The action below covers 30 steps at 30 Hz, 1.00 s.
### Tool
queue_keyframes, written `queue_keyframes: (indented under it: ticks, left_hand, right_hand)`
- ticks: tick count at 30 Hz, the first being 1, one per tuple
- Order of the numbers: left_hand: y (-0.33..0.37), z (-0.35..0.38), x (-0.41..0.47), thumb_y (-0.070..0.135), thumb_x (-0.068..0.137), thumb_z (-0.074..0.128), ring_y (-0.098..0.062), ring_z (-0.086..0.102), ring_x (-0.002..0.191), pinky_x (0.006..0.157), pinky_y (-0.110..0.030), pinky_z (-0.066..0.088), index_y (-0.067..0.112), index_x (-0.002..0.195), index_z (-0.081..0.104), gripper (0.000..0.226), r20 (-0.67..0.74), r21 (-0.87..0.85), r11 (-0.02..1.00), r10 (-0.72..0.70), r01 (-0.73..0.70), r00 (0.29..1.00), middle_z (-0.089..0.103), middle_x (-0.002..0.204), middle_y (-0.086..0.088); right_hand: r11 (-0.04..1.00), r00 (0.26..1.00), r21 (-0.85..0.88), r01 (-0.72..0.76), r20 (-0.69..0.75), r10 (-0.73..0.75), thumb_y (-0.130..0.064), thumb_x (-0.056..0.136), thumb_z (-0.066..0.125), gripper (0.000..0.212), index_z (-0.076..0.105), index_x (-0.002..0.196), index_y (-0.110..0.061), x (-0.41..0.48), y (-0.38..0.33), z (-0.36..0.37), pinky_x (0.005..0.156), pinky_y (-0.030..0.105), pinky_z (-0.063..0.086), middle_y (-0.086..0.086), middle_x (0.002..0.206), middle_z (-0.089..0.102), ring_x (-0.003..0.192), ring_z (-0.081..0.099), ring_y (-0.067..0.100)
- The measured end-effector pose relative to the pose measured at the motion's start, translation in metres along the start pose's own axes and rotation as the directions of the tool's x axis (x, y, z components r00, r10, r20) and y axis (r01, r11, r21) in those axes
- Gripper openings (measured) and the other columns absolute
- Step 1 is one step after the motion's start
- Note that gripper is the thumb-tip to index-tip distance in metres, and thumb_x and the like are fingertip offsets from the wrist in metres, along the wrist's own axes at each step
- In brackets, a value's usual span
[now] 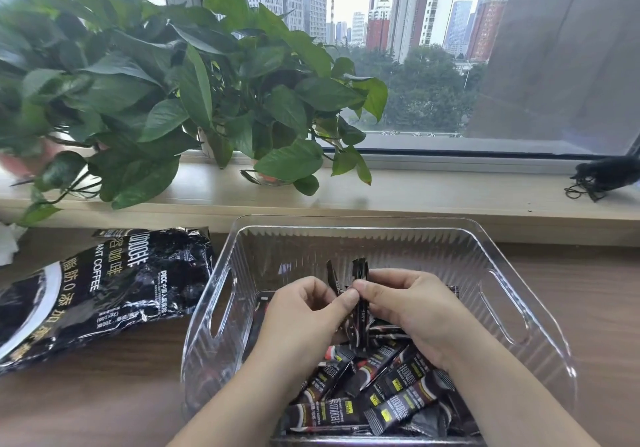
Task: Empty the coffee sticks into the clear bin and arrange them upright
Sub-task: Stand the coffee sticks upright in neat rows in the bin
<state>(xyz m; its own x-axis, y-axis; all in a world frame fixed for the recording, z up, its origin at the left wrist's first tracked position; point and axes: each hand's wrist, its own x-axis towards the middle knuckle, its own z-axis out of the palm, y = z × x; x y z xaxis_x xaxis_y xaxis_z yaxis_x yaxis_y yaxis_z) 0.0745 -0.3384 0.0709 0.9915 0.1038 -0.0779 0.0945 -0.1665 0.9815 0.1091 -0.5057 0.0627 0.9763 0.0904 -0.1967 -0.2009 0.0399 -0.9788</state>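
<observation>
Inside clear bin point(346, 239) | left hand point(304, 311) and right hand point(412, 304) pinch upright coffee sticks point(360, 273) | loose sticks point(398, 401) heaped beneath

One clear bin point(519, 294), ribbed plastic with cut-out side handles, stands open side up. Most coffee sticks point(391, 398), slim black sachets, lie jumbled flat across its near end; a few stand upright mid-bin. A black coffee bag point(104, 294) lies flat and crumpled just left of it.
</observation>
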Motion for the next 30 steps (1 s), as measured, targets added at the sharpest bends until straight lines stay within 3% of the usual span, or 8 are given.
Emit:
queue_keyframes:
  ticks: [3,6,10,14,19,24,30]
  left_hand:
    - [-0.003,-0.002,-0.003,0.024,0.083,0.08,-0.023,0.07,0.065,0.073,-0.054,0.059,0.01,0.077,0.068,0.019,0.02,-0.01,1.0,0.013,-0.013,1.0,0.07,0.066,-0.004]
    - [-0.006,-0.003,-0.004,0.02,0.084,0.078,-0.031,0.072,0.075,0.077,-0.053,0.059,0.016,0.079,0.07,0.01,0.045,0.02,0.999,0.034,-0.035,0.998,0.075,0.075,-0.006]
    - [-0.01,-0.003,-0.007,0.029,0.077,0.084,-0.011,0.067,0.068,0.077,-0.042,0.06,0.021,0.085,0.068,0.02,0.073,0.093,0.995,0.037,-0.044,0.997,0.076,0.078,0.002]
    - [-0.01,-0.006,-0.01,0.02,0.071,0.088,-0.012,0.068,0.062,0.06,-0.027,0.055,0.014,0.088,0.068,0.027,0.075,-0.007,1.0,-0.026,0.027,0.997,0.076,0.077,-0.001]
    - [-0.007,-0.006,-0.015,0.013,0.064,0.093,-0.014,0.072,0.064,0.065,-0.042,0.062,0.014,0.09,0.068,0.036,0.01,-0.018,1.0,-0.006,0.007,1.0,0.076,0.075,0.003]
    - [-0.008,-0.007,-0.017,0.01,0.062,0.092,-0.01,0.07,0.06,0.059,-0.029,0.058,0.01,0.089,0.068,0.036,-0.01,-0.069,0.998,-0.001,0.001,1.0,0.076,0.072,0.001]
    - [-0.007,-0.01,-0.018,0.006,0.063,0.091,-0.016,0.073,0.065,0.059,-0.03,0.06,0.008,0.091,0.067,0.036,-0.027,-0.123,0.992,0.004,-0.008,1.0,0.076,0.072,-0.001]
  right_hand:
    - [1.0,0.999,0.019,-0.009,0.044,0.008,-0.027,0.058,0.089,0.053,0.076,0.105,-0.005,-0.002,-0.002,0.002,0.089,0.034,0.056,0.01,0.1,0.078,0.098,0.075,0.025]
    - [0.999,0.998,0.034,-0.018,0.058,0.016,-0.026,0.055,0.089,0.048,0.078,0.098,-0.007,-0.004,-0.002,0.004,0.087,0.035,0.056,0.012,0.099,0.078,0.093,0.075,0.025]
    - [0.999,0.999,0.016,-0.033,0.013,0.033,-0.031,0.046,0.091,0.061,0.075,0.1,-0.008,-0.005,-0.002,0.006,0.089,0.037,0.058,0.008,0.095,0.079,0.09,0.075,0.022]
    - [0.999,0.999,0.028,-0.028,0.036,0.027,-0.025,0.052,0.089,0.048,0.076,0.095,-0.01,-0.009,-0.006,0.008,0.081,0.032,0.057,0.008,0.093,0.079,0.088,0.076,0.022]
    - [0.998,0.997,0.053,-0.033,0.067,0.03,-0.019,0.057,0.088,0.038,0.076,0.092,-0.008,-0.013,-0.009,0.012,0.079,0.032,0.058,0.013,0.095,0.078,0.086,0.076,0.024]
    - [0.998,0.997,0.045,-0.031,0.071,0.028,-0.021,0.055,0.089,0.044,0.075,0.094,-0.007,-0.013,-0.008,0.013,0.079,0.032,0.058,0.012,0.096,0.078,0.087,0.076,0.023]
    - [0.998,0.992,0.05,-0.034,0.124,0.027,-0.028,0.057,0.089,0.042,0.079,0.094,-0.01,-0.015,-0.01,0.014,0.092,0.039,0.057,0.013,0.102,0.077,0.098,0.074,0.03]
